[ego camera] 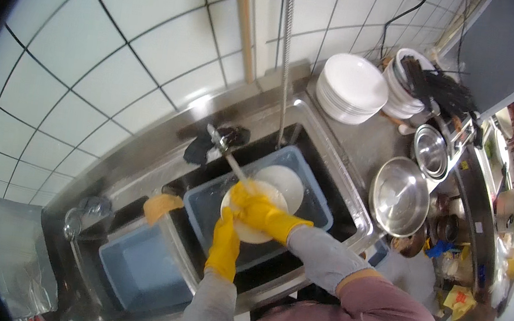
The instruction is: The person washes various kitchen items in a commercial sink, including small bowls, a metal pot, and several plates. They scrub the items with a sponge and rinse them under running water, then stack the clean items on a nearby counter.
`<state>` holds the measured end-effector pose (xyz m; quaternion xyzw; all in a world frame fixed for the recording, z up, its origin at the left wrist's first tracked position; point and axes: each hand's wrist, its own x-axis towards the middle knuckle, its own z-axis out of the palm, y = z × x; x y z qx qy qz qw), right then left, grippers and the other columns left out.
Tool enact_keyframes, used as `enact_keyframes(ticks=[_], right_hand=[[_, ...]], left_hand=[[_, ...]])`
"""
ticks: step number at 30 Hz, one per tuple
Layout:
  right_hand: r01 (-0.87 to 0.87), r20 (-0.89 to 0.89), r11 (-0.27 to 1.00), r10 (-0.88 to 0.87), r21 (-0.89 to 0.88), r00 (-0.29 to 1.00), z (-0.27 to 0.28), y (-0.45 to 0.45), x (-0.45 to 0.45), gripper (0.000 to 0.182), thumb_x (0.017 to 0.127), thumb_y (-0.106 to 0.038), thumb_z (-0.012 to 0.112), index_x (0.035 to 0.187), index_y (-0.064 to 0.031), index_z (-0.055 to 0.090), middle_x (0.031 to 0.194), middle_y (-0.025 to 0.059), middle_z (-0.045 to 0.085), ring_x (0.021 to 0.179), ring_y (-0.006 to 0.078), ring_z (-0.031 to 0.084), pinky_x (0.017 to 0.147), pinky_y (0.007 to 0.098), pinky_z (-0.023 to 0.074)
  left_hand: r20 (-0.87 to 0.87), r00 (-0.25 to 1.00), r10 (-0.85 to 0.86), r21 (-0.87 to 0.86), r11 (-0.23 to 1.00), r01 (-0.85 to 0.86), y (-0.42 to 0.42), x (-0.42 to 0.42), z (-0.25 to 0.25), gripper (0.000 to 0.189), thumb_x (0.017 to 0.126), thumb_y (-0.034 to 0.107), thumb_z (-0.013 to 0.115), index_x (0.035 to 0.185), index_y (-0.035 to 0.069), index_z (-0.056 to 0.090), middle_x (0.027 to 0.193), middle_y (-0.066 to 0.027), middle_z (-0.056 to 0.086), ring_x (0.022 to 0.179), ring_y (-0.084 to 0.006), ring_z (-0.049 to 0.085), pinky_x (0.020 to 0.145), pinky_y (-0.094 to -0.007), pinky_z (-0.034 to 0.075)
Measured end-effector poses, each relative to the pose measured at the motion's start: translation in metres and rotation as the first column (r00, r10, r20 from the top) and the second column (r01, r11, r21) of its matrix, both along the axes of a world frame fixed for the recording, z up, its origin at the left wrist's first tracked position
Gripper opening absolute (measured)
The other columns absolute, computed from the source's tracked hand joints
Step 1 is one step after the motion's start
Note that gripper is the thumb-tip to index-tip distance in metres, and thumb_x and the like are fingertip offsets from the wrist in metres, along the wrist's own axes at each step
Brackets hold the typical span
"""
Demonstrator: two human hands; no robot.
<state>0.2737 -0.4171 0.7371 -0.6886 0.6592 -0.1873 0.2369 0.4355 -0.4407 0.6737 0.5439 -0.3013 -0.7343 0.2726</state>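
Both hands wear yellow rubber gloves with grey sleeve covers. My left hand (225, 248) grips the near left edge of a round white plate (251, 235), which is tilted over a blue-grey plastic tub (318, 199). Across the plate's upper face lies my right hand (263, 211); the fingers are blurred, and whether they hold anything is hidden. A metal faucet spout (236, 165) reaches down to the plate, right above that hand. Another white plate (292, 191) rests in the tub, partly behind the held one. The tub stands inside a steel sink basin (347, 191).
A second blue tub (147, 267) sits in the left basin, with a tan cloth or sponge (162, 207) on the divider. Stacked white plates (355, 83), a large steel bowl (400, 197) and smaller nested bowls (431, 150) crowd the right counter. A metal hose (286, 58) hangs behind the sink.
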Motion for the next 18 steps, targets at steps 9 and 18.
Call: enact_keyframes(ticks=[9,18], right_hand=[[-0.107,-0.014,0.977,0.106,-0.187,0.994,-0.051,0.06,0.018,0.044,0.095,-0.034,0.055,0.126,-0.0031,0.061,0.132,0.022,0.057,0.13,0.0427,0.047,0.115,0.0537,0.0311],[0.252,-0.217,0.929,-0.314,-0.272,0.924,-0.096,-0.003,-0.03,0.072,0.094,-0.039,0.06,0.153,-0.0055,0.035,0.149,0.0258,0.045,0.138,0.0437,0.043,0.118,0.0505,0.0298]], left_hand=[[-0.05,0.997,0.059,-0.116,0.991,-0.065,-0.017,-0.016,-0.007,0.068,0.102,0.061,0.046,0.13,0.001,0.062,0.107,-0.0098,0.072,0.086,-0.0226,0.067,0.073,-0.0336,0.054],[0.106,0.994,0.036,-0.025,0.999,-0.033,-0.008,-0.014,0.023,0.068,0.102,0.059,0.05,0.132,-0.001,0.061,0.121,-0.0115,0.068,0.106,-0.0216,0.065,0.092,-0.0332,0.05]])
